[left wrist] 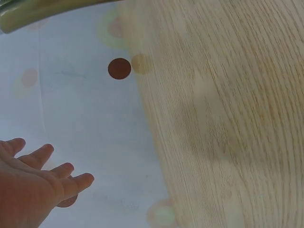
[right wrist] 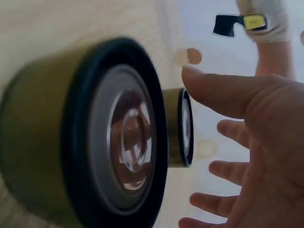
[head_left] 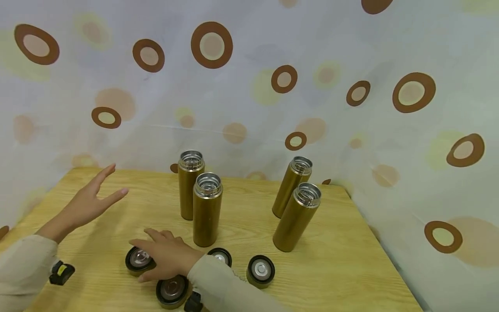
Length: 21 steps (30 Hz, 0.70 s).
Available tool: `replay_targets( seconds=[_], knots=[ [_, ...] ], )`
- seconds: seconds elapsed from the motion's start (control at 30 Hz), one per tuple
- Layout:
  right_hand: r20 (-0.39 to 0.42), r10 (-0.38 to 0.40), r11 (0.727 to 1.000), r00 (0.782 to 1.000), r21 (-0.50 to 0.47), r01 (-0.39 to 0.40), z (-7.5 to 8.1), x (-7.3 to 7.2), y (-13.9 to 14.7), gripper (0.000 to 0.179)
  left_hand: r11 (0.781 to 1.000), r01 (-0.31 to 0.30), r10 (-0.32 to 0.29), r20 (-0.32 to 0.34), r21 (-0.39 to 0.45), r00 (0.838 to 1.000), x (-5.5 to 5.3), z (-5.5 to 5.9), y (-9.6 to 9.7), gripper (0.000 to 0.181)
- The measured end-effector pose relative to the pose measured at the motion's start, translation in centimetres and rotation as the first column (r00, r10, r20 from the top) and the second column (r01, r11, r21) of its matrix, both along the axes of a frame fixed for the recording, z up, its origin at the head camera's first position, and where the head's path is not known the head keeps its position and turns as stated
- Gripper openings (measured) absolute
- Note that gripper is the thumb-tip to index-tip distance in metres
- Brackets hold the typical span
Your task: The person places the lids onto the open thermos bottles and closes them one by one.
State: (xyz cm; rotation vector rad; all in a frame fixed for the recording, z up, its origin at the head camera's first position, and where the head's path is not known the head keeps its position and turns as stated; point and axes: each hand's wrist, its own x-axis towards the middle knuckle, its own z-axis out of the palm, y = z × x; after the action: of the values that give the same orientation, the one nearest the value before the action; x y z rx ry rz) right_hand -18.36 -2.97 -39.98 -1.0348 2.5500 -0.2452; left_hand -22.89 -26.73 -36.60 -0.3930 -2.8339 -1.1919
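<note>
My left hand [head_left: 87,199] is raised over the left part of the wooden table, fingers straight and thumb apart, with nothing in it. Over the upturned bottle lids hangs my right hand [head_left: 167,255], palm down with spread fingers, and it holds nothing. The left lid [head_left: 139,260] lies under its fingers, partly covered by them. A nearer lid [head_left: 171,294] sits below the palm. In the right wrist view a large gold lid [right wrist: 42,142] with a black rim stands apart from the fingers, with a second lid [right wrist: 175,128] behind it.
Two uncapped gold bottles [head_left: 206,216] stand upright left of the middle. Two more gold bottles [head_left: 294,221] stand to the right. One lid [head_left: 223,255] is half hidden by the right sleeve, and another lid [head_left: 260,271] lies right of it. A patterned curtain [head_left: 249,108] hangs behind the table [head_left: 351,268].
</note>
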Motion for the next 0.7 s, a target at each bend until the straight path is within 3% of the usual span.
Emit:
replay_targets(
  seconds=[0.27,0.47,0.7],
  knots=[
    [-0.026,0.051,0.998,0.998,0.026,-0.05,-0.8,-0.8,-0.7,0.064,1.0,0.015,-0.015,-0.023,0.007,1.0,0.3,-0.1,0.1,0.082],
    [-0.105,0.047,0.999,0.993,0.006,-0.047,-0.8,-0.8,-1.1,0.053,0.999,0.021,-0.021,-0.018,0.03,1.0,0.5,-0.1,0.1,0.082],
    [-0.102,0.021,0.999,0.995,0.041,-0.017,-1.2,-0.5,-1.2,0.082,1.0,0.014,-0.013,-0.014,0.019,1.0,0.6,-0.1,0.1,0.082]
  ],
)
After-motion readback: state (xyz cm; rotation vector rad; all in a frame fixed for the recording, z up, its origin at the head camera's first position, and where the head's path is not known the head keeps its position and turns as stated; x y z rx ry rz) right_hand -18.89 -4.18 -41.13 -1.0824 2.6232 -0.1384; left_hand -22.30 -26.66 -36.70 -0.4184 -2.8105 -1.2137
